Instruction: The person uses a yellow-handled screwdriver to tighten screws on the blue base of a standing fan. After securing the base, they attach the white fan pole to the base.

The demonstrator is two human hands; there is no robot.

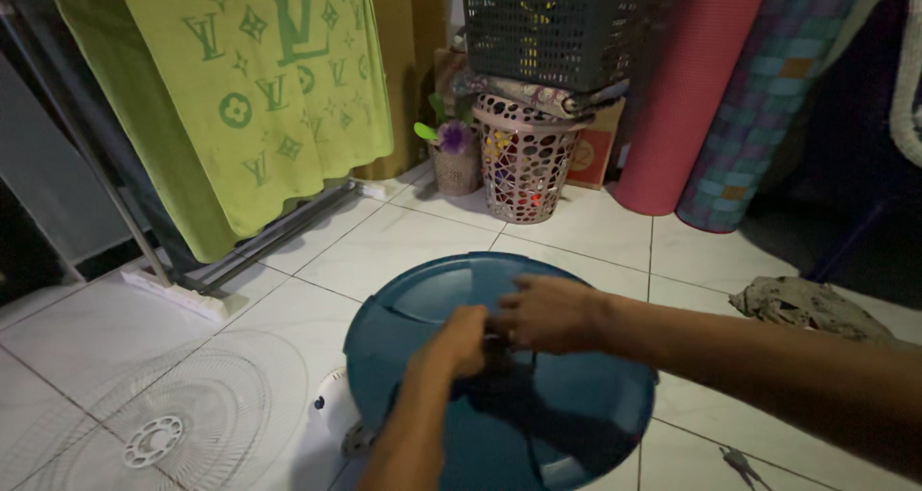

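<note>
A round dark teal fan blade assembly (432, 299) sits low over the tiled floor, mounted on a white fan body (331, 409). My left hand (456, 342) is closed at its centre hub. My right hand (547, 310) reaches in from the right and grips the same hub, fingers curled against the left hand. What the fingers pinch at the hub is hidden.
A white wire fan grille (154, 424) lies on the floor at lower left. A drying rack with a green towel (240, 97) stands at left. Baskets (523, 159), a small flower pot (453, 155), rolled mats (687, 97) and a crumpled cloth (812, 308) line the back and right.
</note>
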